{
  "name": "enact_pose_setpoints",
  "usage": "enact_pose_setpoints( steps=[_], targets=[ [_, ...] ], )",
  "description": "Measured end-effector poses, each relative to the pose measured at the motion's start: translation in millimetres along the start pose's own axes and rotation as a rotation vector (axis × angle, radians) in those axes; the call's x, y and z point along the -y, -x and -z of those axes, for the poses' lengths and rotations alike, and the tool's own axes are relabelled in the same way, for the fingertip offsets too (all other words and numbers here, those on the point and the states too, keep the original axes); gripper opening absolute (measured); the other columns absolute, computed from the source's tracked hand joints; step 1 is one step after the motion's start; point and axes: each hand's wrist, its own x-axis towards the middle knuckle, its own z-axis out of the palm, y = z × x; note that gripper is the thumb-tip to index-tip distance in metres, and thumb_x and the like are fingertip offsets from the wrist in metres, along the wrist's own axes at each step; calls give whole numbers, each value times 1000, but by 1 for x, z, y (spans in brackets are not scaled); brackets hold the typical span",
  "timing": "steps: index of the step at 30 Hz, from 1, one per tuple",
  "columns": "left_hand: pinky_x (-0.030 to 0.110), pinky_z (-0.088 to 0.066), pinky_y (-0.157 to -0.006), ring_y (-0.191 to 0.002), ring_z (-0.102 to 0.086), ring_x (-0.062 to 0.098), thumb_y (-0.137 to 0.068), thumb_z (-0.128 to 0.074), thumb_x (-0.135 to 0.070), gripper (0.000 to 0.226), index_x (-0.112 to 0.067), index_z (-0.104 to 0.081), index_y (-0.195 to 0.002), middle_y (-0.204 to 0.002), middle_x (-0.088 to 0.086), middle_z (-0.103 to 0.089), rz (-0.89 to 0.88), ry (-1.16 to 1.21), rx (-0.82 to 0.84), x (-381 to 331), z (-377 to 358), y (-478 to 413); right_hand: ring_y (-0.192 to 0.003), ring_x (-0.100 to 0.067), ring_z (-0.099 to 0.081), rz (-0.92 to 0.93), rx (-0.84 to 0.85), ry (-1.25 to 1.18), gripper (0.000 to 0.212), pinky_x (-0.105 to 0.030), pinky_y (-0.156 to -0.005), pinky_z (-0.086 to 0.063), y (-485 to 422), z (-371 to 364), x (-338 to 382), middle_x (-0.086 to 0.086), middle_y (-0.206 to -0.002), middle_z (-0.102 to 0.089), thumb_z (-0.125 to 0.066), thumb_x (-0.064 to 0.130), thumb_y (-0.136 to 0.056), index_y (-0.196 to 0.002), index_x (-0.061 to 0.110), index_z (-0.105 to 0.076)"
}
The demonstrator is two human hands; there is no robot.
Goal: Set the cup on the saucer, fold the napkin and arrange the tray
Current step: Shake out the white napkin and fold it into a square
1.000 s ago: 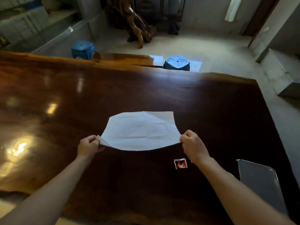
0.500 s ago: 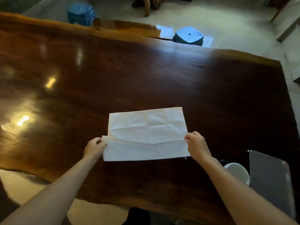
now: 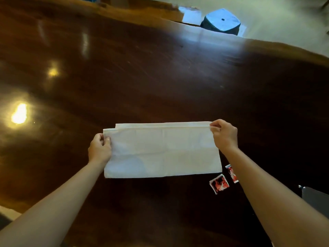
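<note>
A white napkin [image 3: 162, 151] lies folded in half as a wide strip on the dark wooden table [image 3: 160, 77]. Its two long edges meet along the far side. My left hand [image 3: 99, 148] pinches the far left corner. My right hand [image 3: 224, 135] pinches the far right corner. A grey tray [image 3: 316, 197] shows only as a corner at the right edge. The cup and saucer are out of view.
Two small red and white packets [image 3: 219, 183] lie just right of the napkin's near corner, one partly under my right forearm. A blue stool [image 3: 221, 22] stands beyond the table's far edge. Bright light spots reflect on the table at the left.
Both hands have carried the napkin's near edge forward over the far edge, halving it. The view has tilted, so the cup has dropped out of sight.
</note>
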Motion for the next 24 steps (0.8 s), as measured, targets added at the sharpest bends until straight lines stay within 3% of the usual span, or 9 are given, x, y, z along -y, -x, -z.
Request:
enact_pose_setpoints(
  steps=[4, 7, 10, 15, 20, 24],
  targets=[
    [44, -54, -73, -83, -64, 27, -101, -51, -35, 21, -16, -59, -99, -81, -4, -67, 8, -5, -17, 5, -12, -18, -78, -14, -61, -46, -92, -27, 9, -21, -62, -46, -23, -22, -1, 1, -88, -66, -63, 13, -95, -97, 16, -71],
    [34, -48, -58, -73, -63, 17, -101, -51, -39, 22, -19, -58, -95, -77, -10, -65, -29, -6, -35, 8, -19, -27, -82, -15, -63, -86, -148, -55, 9, -29, -72, -52, -34, -37, -5, 3, -88, -65, -62, 15, -96, -101, 17, -69],
    [29, -44, -54, -68, -59, 8, -101, -51, -41, 22, -21, -56, -94, -73, -13, -62, -72, -13, -58, 8, -27, -32, -84, -16, -64, -122, -194, -85, 9, -29, -74, -51, -42, -46, -11, 0, -90, -69, -63, 17, -96, -102, 18, -69],
    [31, -48, -58, -65, -58, 9, -101, -52, -40, 20, -21, -55, -95, -72, -13, -60, -93, -14, -81, 8, -43, -38, -87, -19, -68, -153, -218, -141, 10, -25, -74, -47, -52, -56, -19, 2, -87, -68, -65, 20, -94, -102, 16, -70],
    [21, -41, -58, -72, -57, 5, -98, -60, -36, 26, -18, -52, -115, -83, -8, -60, -97, -41, -112, 3, -38, -35, -99, -15, -65, -147, -179, -131, 36, -22, -79, -48, -51, -48, -21, -5, -116, -71, -69, 23, -93, -126, 15, -59],
    [35, -47, -73, -89, -57, 19, -94, -64, -33, 40, -13, -50, -126, -111, 5, -57, -150, -224, -55, 8, -31, -9, -128, -35, -48, -187, -45, 132, 60, -46, -99, -46, -19, -41, -33, -14, -138, -56, -73, 27, -88, -140, 10, -48]
  ],
)
